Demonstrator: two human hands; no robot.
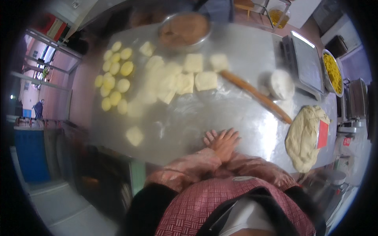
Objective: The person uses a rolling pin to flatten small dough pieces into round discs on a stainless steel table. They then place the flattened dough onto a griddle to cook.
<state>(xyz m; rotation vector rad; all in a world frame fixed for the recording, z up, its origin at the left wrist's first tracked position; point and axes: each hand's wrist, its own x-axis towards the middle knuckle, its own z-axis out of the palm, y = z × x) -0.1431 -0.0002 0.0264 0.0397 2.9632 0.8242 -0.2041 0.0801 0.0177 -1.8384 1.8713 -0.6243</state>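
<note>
My left hand (226, 144) lies crossed over my right hand (210, 137) near the front edge of a steel table (189, 124). The left fingers are slightly spread. Of the right hand mainly the fingertips show; whether anything lies under the palms is hidden. Ahead are flat, squarish dough pieces (206, 81), some overlapping. A wooden rolling pin (255, 96) slants to the right, one end by a dough piece. To the right, a large dough mass (302, 138) carries a red-handled dough scraper (322, 134). One small dough piece (135, 136) sits apart on the left.
Pale yellow rounds (114, 68) cluster at the left. A steel bowl of brown filling (185, 31) stands at the far edge. White flour in a bowl (282, 84), a flat-topped metal scale (307, 62) and a bowl of yellow shreds (333, 72) line the right.
</note>
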